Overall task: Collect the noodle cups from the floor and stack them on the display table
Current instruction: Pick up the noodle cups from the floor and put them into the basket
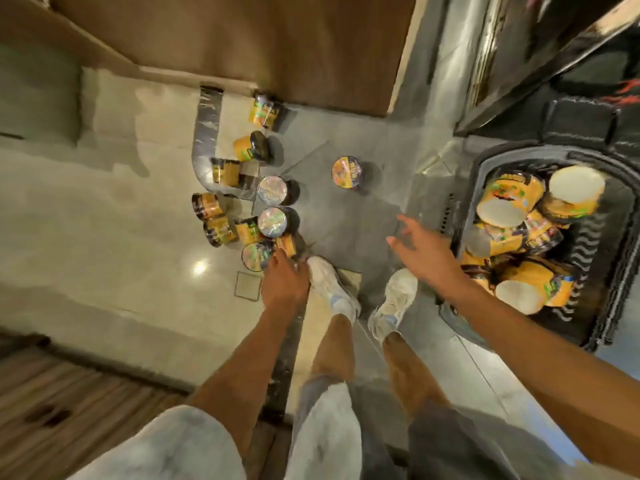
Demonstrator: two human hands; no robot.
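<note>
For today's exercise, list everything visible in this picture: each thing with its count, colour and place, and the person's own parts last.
Noodle cups on the floor: about twelve, yellow and black with shiny lids, scattered left of centre; one stands alone further right.
Noodle cups in the basket: several, exact count unclear, yellow with white bases, piled at right.
Shopping basket: one, black, on the floor at right.
Floor: grey and beige tiles.
Wooden panel: one, brown, at top.
Shoes: two, white, centre.
Left hand: reaching a cup at the near end of the cluster; grip hidden.
Right hand: fingers spread, empty, beside the basket.
</note>
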